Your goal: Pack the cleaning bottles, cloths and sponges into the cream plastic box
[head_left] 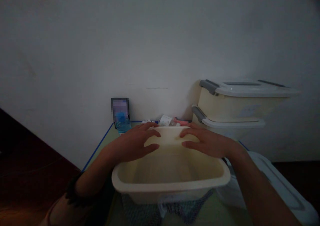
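A cream plastic storage box [170, 187] without a lid stands on the table in front of me. Its inside looks bare from here. My left hand [138, 141] is over the box's left side, fingers spread and pointing inward. On the opposite side my right hand [202, 137] hovers in the same way, thumb and fingers apart. Neither hand holds anything; whether they touch the rim, I cannot tell. Beneath the box's near side lies a dark patterned cloth [142, 211].
Two lidded storage boxes [232, 107] are stacked at the back right by the wall. A loose white lid [280, 182] lies at the right. Behind my left hand stand a blue-capped bottle [122, 122] and a phone-like screen [120, 104]. Small items, including a white roll [165, 120], lie behind the box.
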Motion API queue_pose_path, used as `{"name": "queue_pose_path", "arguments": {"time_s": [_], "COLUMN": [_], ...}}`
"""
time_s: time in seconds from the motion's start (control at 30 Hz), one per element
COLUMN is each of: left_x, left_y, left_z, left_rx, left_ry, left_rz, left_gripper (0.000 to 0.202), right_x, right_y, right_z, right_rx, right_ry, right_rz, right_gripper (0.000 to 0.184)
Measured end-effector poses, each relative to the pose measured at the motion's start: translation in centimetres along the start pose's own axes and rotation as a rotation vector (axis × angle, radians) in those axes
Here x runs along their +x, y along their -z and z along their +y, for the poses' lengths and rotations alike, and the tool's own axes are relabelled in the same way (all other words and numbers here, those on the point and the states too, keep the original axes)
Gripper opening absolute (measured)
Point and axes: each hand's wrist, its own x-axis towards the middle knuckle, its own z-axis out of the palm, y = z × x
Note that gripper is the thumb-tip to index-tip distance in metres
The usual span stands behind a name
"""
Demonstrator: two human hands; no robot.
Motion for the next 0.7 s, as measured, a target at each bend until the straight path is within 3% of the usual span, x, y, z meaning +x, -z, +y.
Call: {"name": "queue_pose_path", "arguments": {"time_s": [0.17, 0.33, 0.4, 0.47, 0.57, 0.7], "left_x": [-0.7, -2.8, -3.3, -3.5, -3.2, -2.8], "left_y": [1.8, 4.9, 5.4, 5.3, 4.4, 3.4], "left_z": [-0.3, -1.1, -1.7, -2.6, -4.1, -5.6], "left_rx": [-0.091, -0.025, 0.027, 0.060, 0.070, -0.010], "left_ry": [-0.050, -0.040, -0.007, 0.036, 0.108, 0.215], "left_rz": [0.064, 0.398, 0.525, 0.580, 0.515, 0.343], "left_gripper": [0.029, 0.023, 0.021, 0.024, 0.037, 0.046], "right_x": [-0.5, -1.5, -1.5, -1.4, -0.9, -0.6], "right_y": [0.3, 0.6, 0.4, 0.2, -0.3, -0.5], "right_z": [0.5, 1.0, 1.1, 1.0, 0.9, 0.7], "right_rx": [0.004, 0.030, 0.035, 0.031, 0.014, 0.009], "right_ry": [0.024, 0.023, 0.022, 0.022, 0.032, 0.028], "right_rz": [-0.013, 0.011, 0.020, 0.033, 0.042, 0.041], "right_gripper": [0.037, 0.035, 0.034, 0.032, 0.032, 0.033]}}
